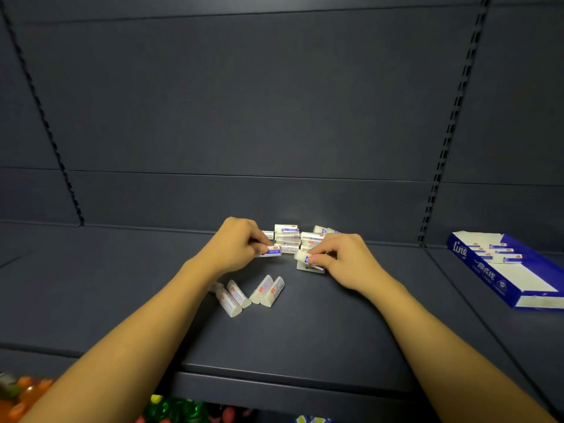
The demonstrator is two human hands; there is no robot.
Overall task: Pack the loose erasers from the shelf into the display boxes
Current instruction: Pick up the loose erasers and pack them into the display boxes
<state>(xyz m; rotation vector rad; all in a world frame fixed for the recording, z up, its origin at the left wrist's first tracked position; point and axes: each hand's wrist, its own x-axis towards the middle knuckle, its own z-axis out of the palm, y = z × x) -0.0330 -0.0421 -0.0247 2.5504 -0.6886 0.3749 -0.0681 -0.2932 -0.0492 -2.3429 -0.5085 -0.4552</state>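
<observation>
A heap of loose white erasers with blue and red sleeves lies at the back of the dark shelf. My left hand pinches one eraser at the heap's left side. My right hand pinches another eraser over one or two more lying at the heap's right front. Several more erasers lie in two pairs nearer to me, partly under my left forearm. The blue and white display box lies open at the far right, with several erasers in its far end.
The shelf's back wall rises just behind the heap, with slotted uprights left and right. Colourful blurred goods sit on a lower level below the shelf's front edge.
</observation>
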